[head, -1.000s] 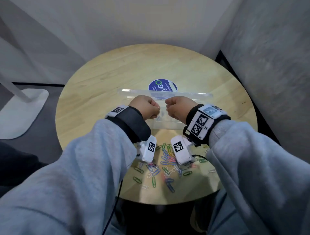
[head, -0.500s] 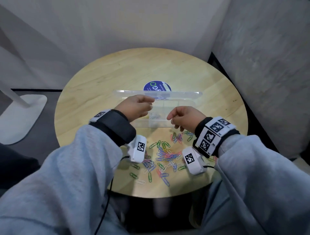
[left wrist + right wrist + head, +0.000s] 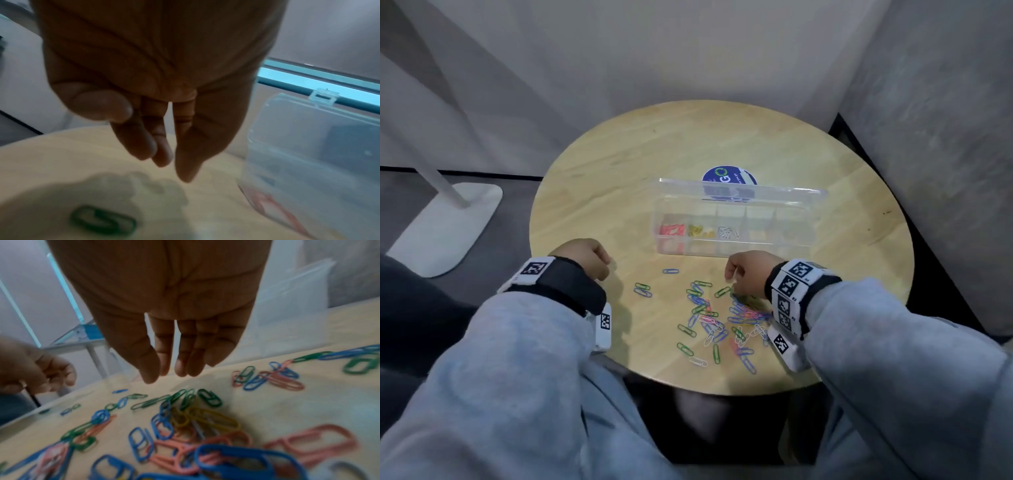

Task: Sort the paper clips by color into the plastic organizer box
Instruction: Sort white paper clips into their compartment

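Fingers [image 3: 152,369] of your right hand [image 3: 748,272] hang straight and relaxed, holding nothing, just above the scattered paper clips [image 3: 717,317] at lower centre of the head view. Your left hand [image 3: 585,257] sits at mid left with loosely curled fingers, also holding nothing, a green clip [image 3: 102,220] on the table [image 3: 602,192] below it. The plastic organizer box [image 3: 736,248] stands open just beyond the pile, centre right, with red, yellow and white clips already in its left compartments. You seem to be between drops, reaching for a clip. Next, pinch one colour cleanly; blue and green look unsorted, and many clips overlap, so several may lift together.
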Demonstrator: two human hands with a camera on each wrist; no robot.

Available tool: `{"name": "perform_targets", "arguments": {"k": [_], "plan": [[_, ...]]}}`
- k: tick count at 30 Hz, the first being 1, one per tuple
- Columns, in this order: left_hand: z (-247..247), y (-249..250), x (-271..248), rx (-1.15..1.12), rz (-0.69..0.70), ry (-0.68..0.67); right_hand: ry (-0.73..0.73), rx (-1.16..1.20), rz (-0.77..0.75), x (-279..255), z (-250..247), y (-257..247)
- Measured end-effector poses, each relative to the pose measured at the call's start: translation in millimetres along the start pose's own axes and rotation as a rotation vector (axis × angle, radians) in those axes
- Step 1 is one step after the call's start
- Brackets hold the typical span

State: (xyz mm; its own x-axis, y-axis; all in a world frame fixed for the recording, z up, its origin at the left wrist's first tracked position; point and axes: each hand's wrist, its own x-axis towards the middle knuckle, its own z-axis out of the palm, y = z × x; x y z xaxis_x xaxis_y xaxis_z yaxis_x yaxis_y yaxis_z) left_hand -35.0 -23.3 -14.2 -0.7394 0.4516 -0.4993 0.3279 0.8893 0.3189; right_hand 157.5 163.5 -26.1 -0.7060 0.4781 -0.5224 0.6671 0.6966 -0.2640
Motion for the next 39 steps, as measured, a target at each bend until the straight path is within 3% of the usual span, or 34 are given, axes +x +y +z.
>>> {"name": "perform_targets", "arguments": {"k": [9, 16, 19, 24, 27, 31, 35, 37, 39], "plan": [[37, 19, 6, 0.202, 0.164, -0.036, 0.006, -0.130, -0.139, 20, 15, -32], [42, 28, 5, 0.212, 0.168, -0.116, 0.000, -0.177, -0.127, 26, 18, -37], [41, 26, 4, 0.134, 0.179, -0.153, -0.022, -0.175, -0.076, 25, 17, -31], [5, 15, 1, -0.129, 0.185, -0.102, -0.055, -0.136, -0.035, 20, 12, -23], [-17, -1, 2, -0.347, 0.180, -0.036, -0.034, 0.012, 0.001, 16, 6, -21], [-26, -21, 11, -0.639, 0.008, 0.057, 0.050, 0.314, 0.007, 14, 2, -18], [-18, -28, 21, -0.563, -0.152, 0.061, -0.102, 0.803, 0.081, 11, 4, -20], [-12, -31, 26, -0.451, -0.190, 0.007, -0.121, 0.869, 0.112, 11, 4, -22], [-10, -34, 30, -0.156, -0.189, -0.079, -0.123, 0.889, 0.119, 11, 3, -24]]}}
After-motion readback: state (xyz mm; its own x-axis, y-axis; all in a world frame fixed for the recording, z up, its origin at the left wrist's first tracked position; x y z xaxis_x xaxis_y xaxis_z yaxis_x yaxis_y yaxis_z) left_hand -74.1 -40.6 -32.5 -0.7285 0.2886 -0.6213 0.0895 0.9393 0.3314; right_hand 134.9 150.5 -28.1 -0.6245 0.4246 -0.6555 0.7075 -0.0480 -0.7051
